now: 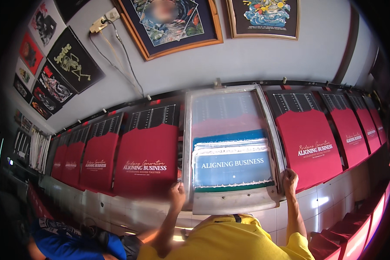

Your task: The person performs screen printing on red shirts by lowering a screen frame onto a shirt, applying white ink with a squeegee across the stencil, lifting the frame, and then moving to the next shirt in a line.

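Note:
A screen-printing frame [187, 143] with a pale metal rim lies in front of me, over one of the printing boards. Its mesh carries a blue stencil area [229, 173] with white lettering and streaks of white ink across the upper part. Under the upper mesh, a red shirt shows faintly. My left hand [177, 195] is closed at the frame's lower left edge. My right hand [290, 180] is closed at the lower right edge, a little higher. The fingertips of both hands are partly hidden.
Red shirts with white and gold print lie on boards to the left [146, 151] and right [307, 143]. A dark rail [160, 95] runs behind them. Cables hang from a wall socket [112, 15]. A person in blue [69, 238] is at lower left; red fabric [355, 234] lies lower right.

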`<action>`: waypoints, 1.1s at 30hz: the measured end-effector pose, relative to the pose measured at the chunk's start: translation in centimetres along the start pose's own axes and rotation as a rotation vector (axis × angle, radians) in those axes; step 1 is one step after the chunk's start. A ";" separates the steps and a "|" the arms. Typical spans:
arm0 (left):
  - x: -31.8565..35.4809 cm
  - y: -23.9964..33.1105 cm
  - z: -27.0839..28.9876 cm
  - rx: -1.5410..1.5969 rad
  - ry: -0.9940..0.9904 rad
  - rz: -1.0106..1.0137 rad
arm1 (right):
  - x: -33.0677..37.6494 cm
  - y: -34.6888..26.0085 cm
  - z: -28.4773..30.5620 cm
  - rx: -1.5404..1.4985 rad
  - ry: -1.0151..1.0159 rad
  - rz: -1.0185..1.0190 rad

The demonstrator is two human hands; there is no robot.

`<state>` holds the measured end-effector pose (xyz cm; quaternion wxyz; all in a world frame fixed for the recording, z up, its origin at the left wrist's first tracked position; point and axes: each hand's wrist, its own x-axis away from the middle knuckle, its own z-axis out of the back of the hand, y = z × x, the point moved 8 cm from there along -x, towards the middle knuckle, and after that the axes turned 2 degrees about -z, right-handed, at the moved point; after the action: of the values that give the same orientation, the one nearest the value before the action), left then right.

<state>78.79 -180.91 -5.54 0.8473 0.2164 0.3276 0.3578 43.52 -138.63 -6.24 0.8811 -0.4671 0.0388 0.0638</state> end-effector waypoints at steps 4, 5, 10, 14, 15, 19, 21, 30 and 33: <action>-0.6 0.3 0.1 0.007 -0.073 0.047 | 0.0 -0.6 -0.1 -0.066 -0.019 -0.044; -0.9 -0.2 -0.3 -0.017 -0.107 0.074 | -0.3 0.1 -0.4 -0.056 -0.056 -0.058; -1.7 -1.1 -0.7 0.041 -0.247 0.196 | -0.5 0.4 -0.9 -0.013 -0.062 -0.056; -2.1 -3.0 -1.2 0.049 -0.355 0.268 | -1.1 2.4 -1.8 -0.046 -0.071 -0.087; -1.9 -3.1 -1.3 0.132 -0.346 0.296 | -1.2 2.7 -1.9 -0.030 -0.064 -0.080; -1.4 -2.0 -1.0 0.299 -0.313 0.387 | -1.3 2.5 -1.8 -0.028 -0.098 -0.080; -0.9 -1.6 -0.7 0.319 -0.271 0.403 | -1.3 2.5 -2.0 -0.027 -0.145 -0.102; -0.2 -1.3 1.4 0.324 -0.063 0.286 | -0.4 3.0 -0.7 -0.093 -0.068 -0.163; 0.2 -0.4 4.2 0.362 0.011 0.291 | -0.3 0.3 -1.3 -0.135 -0.213 -0.166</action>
<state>82.08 -181.62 -2.95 0.7323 0.4080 0.3561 0.4130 43.18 -139.53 -7.14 0.8490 -0.5175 -0.0979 0.0425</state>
